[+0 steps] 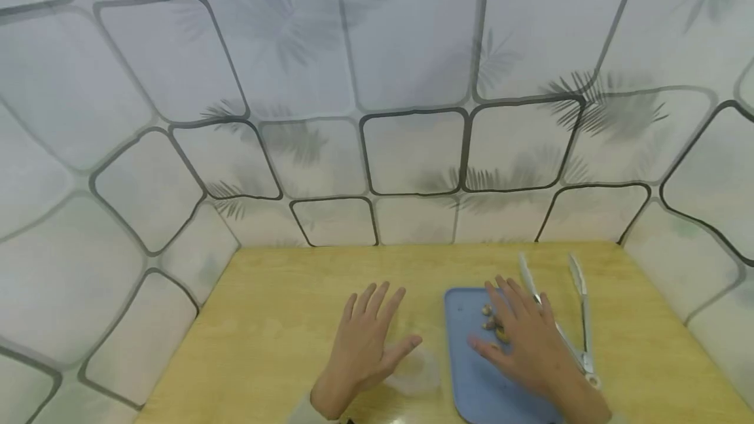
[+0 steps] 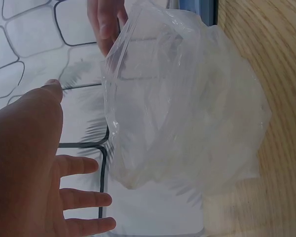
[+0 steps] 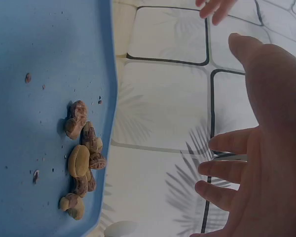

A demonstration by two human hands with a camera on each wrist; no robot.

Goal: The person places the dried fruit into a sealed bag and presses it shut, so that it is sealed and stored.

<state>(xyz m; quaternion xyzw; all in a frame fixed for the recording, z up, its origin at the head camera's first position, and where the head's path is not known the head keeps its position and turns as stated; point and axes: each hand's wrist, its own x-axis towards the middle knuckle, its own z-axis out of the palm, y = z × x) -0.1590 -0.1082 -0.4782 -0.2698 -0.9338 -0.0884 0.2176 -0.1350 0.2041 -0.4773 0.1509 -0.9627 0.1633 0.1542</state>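
Note:
My left hand [image 1: 362, 342] hovers over the table with fingers straight and spread, holding nothing. Close by its thumb lies a clear plastic bag [image 2: 202, 108], standing up crumpled in the left wrist view and faint in the head view. Above the blue tray [image 1: 471, 388] is my right hand [image 1: 530, 345], its fingers also extended and its palm bare. Several brown, wrinkled peanuts [image 3: 76, 119] lie in a small heap near one edge of the tray. Among them sits a smooth tan piece [image 3: 79, 161] with a groove down its middle. In the head view my right hand partly covers the heap.
Metal tongs [image 1: 586, 319] with pale tips lie spread on the table to the right of the tray, partly behind my right hand. Small dark crumbs [image 3: 36, 176] dot the tray. A patterned wall [image 1: 412, 149] encloses the wooden table [image 1: 265, 319] at the back and sides.

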